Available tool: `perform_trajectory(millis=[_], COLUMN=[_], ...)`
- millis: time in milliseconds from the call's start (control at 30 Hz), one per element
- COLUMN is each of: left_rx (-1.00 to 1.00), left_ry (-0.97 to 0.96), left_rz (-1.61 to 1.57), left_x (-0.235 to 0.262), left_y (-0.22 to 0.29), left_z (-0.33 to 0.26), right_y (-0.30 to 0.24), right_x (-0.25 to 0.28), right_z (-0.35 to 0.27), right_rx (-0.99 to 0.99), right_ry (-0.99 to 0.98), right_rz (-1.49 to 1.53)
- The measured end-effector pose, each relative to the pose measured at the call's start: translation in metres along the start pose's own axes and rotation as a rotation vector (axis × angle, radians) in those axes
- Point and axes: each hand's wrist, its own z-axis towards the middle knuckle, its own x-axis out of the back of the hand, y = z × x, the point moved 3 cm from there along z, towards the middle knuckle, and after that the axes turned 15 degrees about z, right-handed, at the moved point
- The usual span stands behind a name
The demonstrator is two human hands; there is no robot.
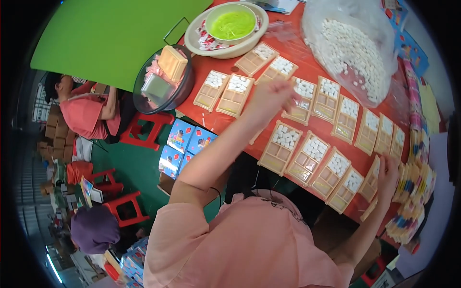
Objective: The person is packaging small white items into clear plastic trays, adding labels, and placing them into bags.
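My left hand (274, 99) is raised over the middle of the table, fingers curled together above the trays; whatever they hold is too small or hidden to name. Below and around it lie several beige compartment trays, such as one tray (280, 148) at the near edge and another tray (235, 95) to the left. Most have small white pieces filling one end. At the right side, my right hand (387, 177) is closed beside a partly covered tray (370, 181). My hand hides that tray's right edge, and the contents of the grip do not show.
A clear bag of white pieces (353, 53) lies at the far right. Back left stand a cream basin (192, 39) holding a green-filled bowl (233, 25) and a dark tub (181, 98). Stacked coloured packs (414, 192) line the right edge. A co-worker (89, 110) sits left.
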Motion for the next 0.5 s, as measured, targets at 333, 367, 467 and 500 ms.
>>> perform_trajectory(millis=[333,367,467,500], left_rx=[-0.207,-0.293,-0.454,-0.475], left_ry=[0.858,0.882,0.937,0.926], left_rz=[0.657,0.727,0.823,0.850], left_x=[0.182,0.180,0.193,0.209], left_y=[0.043,0.049,0.049,0.045], left_z=[0.159,0.152,0.106,0.088], right_y=[-0.068,-0.079,-0.082,-0.083], right_x=[-0.044,-0.045,-0.045,-0.043], right_z=[-0.024,-0.024,-0.030,-0.034], right_rx=[-0.050,-0.060,-0.066,0.005], right_ry=[-0.196,-0.180,-0.190,-0.157], right_rz=[0.147,0.177,0.136,0.115])
